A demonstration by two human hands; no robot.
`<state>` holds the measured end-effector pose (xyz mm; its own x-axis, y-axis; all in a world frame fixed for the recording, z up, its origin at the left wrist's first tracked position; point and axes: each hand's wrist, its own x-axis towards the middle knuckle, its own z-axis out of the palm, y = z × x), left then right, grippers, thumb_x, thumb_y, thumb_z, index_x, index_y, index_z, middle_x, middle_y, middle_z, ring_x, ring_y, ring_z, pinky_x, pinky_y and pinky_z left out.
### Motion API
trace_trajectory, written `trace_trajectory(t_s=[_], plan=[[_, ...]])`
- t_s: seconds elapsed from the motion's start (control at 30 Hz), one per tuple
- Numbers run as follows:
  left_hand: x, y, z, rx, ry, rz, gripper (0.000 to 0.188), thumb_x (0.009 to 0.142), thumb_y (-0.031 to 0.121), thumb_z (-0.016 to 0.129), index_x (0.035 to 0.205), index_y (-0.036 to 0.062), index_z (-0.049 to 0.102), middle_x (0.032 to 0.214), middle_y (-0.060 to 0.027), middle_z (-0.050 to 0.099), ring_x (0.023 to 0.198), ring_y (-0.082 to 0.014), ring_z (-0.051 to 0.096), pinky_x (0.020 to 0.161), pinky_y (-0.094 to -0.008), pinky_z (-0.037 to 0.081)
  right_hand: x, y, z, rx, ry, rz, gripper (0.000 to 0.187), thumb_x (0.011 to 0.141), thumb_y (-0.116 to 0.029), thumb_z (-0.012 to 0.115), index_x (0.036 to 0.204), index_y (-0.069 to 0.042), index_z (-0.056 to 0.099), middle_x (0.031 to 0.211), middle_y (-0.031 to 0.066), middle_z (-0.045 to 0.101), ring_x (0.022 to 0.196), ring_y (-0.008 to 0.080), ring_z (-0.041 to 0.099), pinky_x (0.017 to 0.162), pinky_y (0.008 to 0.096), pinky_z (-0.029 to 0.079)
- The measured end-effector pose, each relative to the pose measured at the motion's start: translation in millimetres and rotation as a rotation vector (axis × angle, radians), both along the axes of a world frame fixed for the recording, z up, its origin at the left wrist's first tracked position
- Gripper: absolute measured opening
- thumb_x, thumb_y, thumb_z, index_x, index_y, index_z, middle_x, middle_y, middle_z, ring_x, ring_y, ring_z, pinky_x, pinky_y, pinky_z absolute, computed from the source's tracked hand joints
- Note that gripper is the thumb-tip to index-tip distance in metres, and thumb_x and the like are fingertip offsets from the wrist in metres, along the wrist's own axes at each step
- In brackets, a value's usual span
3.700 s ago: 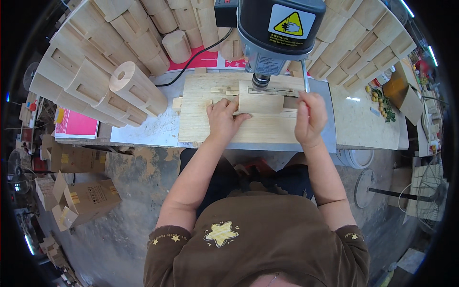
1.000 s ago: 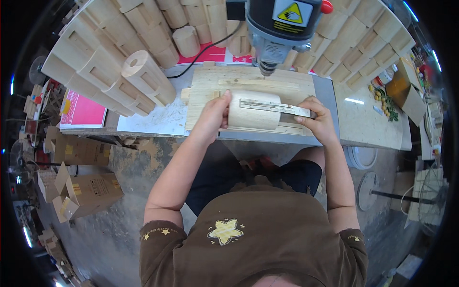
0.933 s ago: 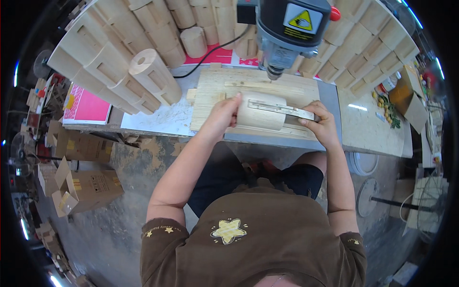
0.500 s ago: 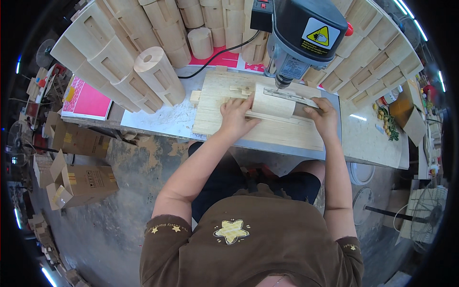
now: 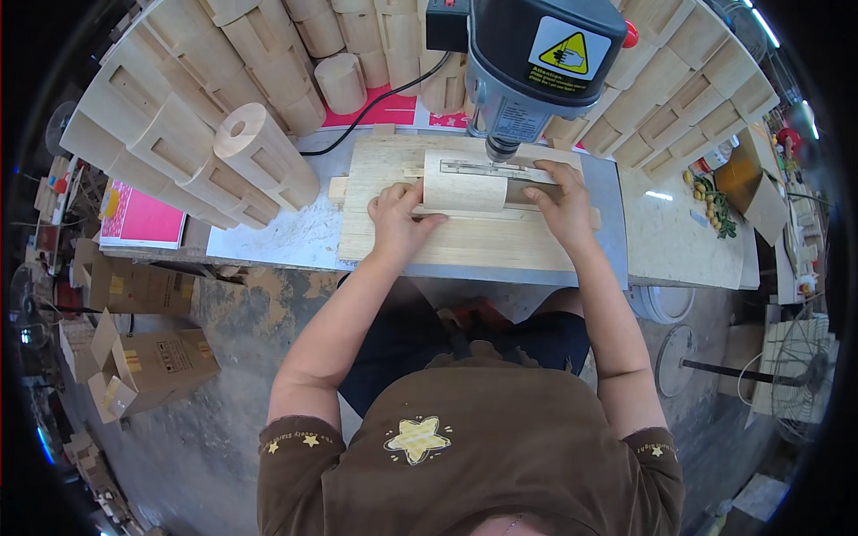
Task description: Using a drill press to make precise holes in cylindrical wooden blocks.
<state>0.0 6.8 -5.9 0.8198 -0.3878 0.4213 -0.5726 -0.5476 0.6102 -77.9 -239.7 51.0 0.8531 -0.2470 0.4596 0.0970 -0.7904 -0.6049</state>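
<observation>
A pale wooden cylinder (image 5: 460, 192) lies on its side on a light wooden board (image 5: 384, 246) under the drill press (image 5: 514, 98). Along its top rests a slotted, greyish strip (image 5: 469, 168), directly below the drill chuck. My left hand (image 5: 399, 221) grips the cylinder's left end, its thumb along the near side. At the other end, my right hand (image 5: 563, 204) is closed with thumb and fingers around a brownish-grey part (image 5: 523, 191) that adjoins the cylinder. Whether that part is separate from the cylinder I cannot tell. Its far fingers touch the strip's right end.
Stacks of slotted wooden cylinders (image 5: 183, 116) stand behind left and behind right (image 5: 684, 80). One cylinder (image 5: 259, 152) stands near the board's left. A black cable (image 5: 375, 107) runs from the drill press. Cardboard boxes (image 5: 161, 362) lie on the floor; a fan (image 5: 795, 375) stands at right.
The cylinder has slid left along the board and relative to the drill, with both hands on the work. The strip on top lies flatter. The whole view has shifted slightly.
</observation>
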Motion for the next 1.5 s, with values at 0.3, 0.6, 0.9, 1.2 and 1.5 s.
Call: trace_trajectory(t_s=[0.3, 0.6, 0.9, 1.2, 1.5], plan=[[3.6, 2.0, 6.4, 0.108, -0.053, -0.033, 0.057, 0.06, 0.031, 0.078, 0.111, 0.012, 0.061, 0.08, -0.0005, 0.054, 0.089, -0.0207, 0.049, 0.083, -0.0366, 0.03, 2.2, -21.8, 32.4, 0.271, 0.09, 0.17, 0.059, 0.081, -0.024, 0.066, 0.13, -0.003, 0.039, 0.12, 0.0121, 0.051, 0.114, 0.0222, 0.046, 0.094, 0.0338, 0.038], [8.6, 3.4, -0.6, 0.046, -0.051, -0.083, 0.059, 0.06, 0.031, 0.077, 0.113, 0.01, 0.06, 0.075, -0.0032, 0.053, 0.075, -0.0221, 0.051, 0.073, -0.0359, 0.037, 58.9, -23.5, 191.1, 0.276, -0.148, 0.022, 0.031, 0.09, -0.029, 0.049, 0.094, 0.001, 0.056, 0.079, 0.009, 0.058, 0.075, 0.0149, 0.055, 0.066, 0.0313, 0.043], [5.8, -1.4, 10.9, -0.015, -0.128, -0.075, 0.037, 0.056, 0.017, 0.08, 0.087, 0.0055, 0.065, 0.071, -0.0084, 0.056, 0.065, -0.027, 0.055, 0.059, -0.0368, 0.045, 8.2, -6.5, 176.9, -0.153, -0.279, 0.056, 0.023, 0.092, -0.021, 0.05, 0.101, -0.002, 0.06, 0.079, 0.0026, 0.055, 0.071, 0.0083, 0.049, 0.066, 0.0223, 0.039], [8.5, 2.6, 2.1, 0.038, -0.049, -0.089, 0.058, 0.061, 0.028, 0.077, 0.114, 0.0106, 0.06, 0.072, -0.002, 0.051, 0.07, -0.0197, 0.051, 0.071, -0.035, 0.035, -33.4, 34.3, 108.5, -0.173, -0.417, -0.012, 0.008, 0.076, 0.002, 0.057, 0.084, -0.001, 0.06, 0.062, 0.0092, 0.05, 0.051, 0.0209, 0.048, 0.049, 0.0291, 0.038], [7.8, 2.7, 1.0, 0.052, -0.042, -0.082, 0.059, 0.061, 0.029, 0.077, 0.114, 0.0101, 0.06, 0.07, -0.0017, 0.051, 0.069, -0.0196, 0.051, 0.07, -0.0348, 0.036, -14.9, 23.9, 27.1, -0.177, -0.5, -0.003, 0.019, 0.073, -0.001, 0.061, 0.092, -0.003, 0.06, 0.068, 0.0077, 0.052, 0.056, 0.0225, 0.05, 0.051, 0.0319, 0.038]])
